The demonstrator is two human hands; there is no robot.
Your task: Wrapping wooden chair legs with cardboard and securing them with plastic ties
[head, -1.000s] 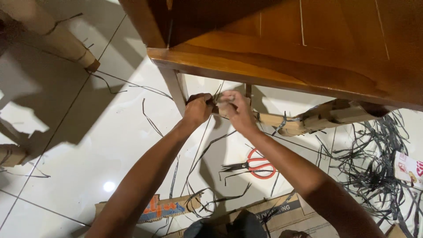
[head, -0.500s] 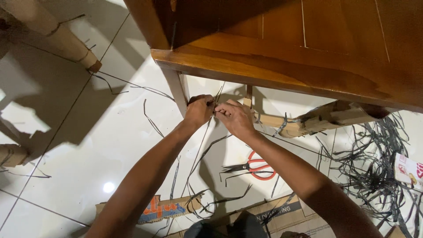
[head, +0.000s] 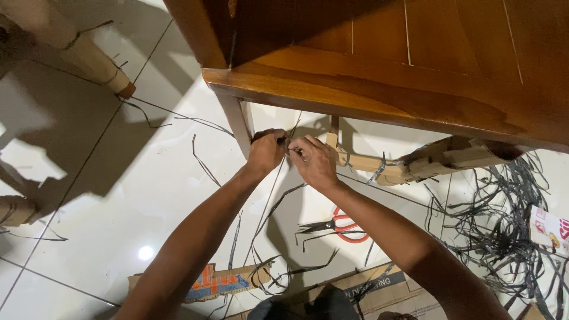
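My left hand and my right hand meet just below the front edge of a brown wooden table, next to its pale leg. Both pinch a thin black strap that runs down from between the fingers toward the floor. A cardboard-wrapped bar stretches to the right from behind my right hand. What the fingertips grip is partly hidden by the hands.
Red-handled scissors lie on the white tiled floor below my right forearm. A heap of cut black straps covers the floor at right. Flattened cardboard lies near the bottom. Another cardboard-wrapped leg stands upper left.
My right hand has closed in toward the left hand and dropped slightly; its fingers now press against the left hand's fingertips. The left hand has barely moved.
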